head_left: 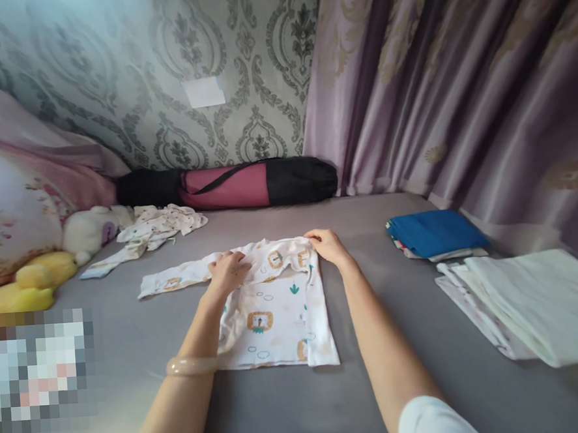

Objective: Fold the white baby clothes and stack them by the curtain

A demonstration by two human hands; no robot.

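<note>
A white long-sleeved child's shirt (277, 338) with lion faces and green leaves lies spread on the grey sheet in front of me. One sleeve (173, 282) stretches out to the left; the other is laid down along the shirt's right side. My left hand (230, 271) rests on the cloth near the left shoulder, its thumb and fingers apart, a pale bangle on that wrist. At the top right shoulder corner, my right hand (324, 244) pinches the shirt's edge between thumb and fingers.
Folded blue cloth (437, 232) and folded white cloths (544, 305) lie to the right. Crumpled light clothing (162, 225), plush toys (33, 284) and a floral pillow (14, 200) are at left. A maroon and black bag (228, 184) lies along the wall beside purple curtains (408, 85).
</note>
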